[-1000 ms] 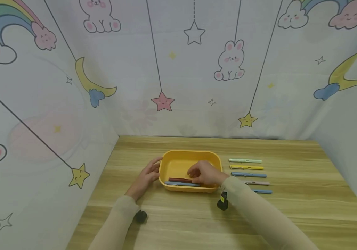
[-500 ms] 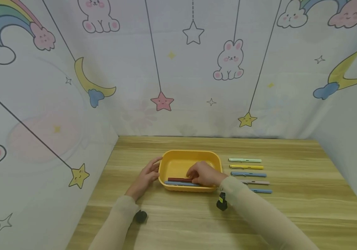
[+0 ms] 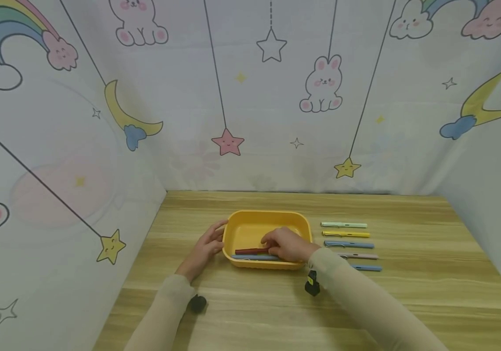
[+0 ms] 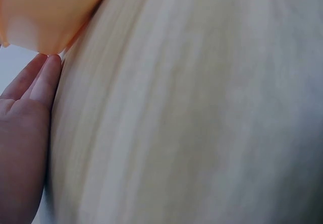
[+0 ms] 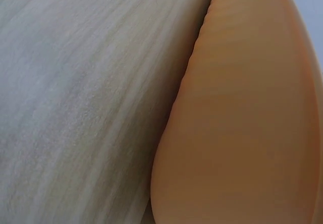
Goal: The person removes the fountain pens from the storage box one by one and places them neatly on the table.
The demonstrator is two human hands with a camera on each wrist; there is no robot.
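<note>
A yellow plastic basket (image 3: 250,234) sits on the wooden table. My left hand (image 3: 203,250) rests against its left side, fingers straight; in the left wrist view the fingertips (image 4: 52,62) touch the basket wall. Inside the basket, my right hand (image 3: 289,243) pinches the right end of a dark red pen (image 3: 250,251), which tilts slightly with that end higher. A blue pen (image 3: 254,257) lies along the basket's near wall, its right end hidden by the hand. In the right wrist view the basket's outer wall (image 5: 242,108) hides this hand.
Right of the basket, several capped pens lie in a column: pale green (image 3: 344,224), yellow (image 3: 346,234), blue (image 3: 349,244), a pinkish one (image 3: 362,256) and another blue (image 3: 368,268). My right sleeve partly covers the nearest two. Patterned cloth walls enclose the table.
The dark red pen has tilted a little, its right end rising in my right hand's fingers. My left hand and the basket have stayed in place.
</note>
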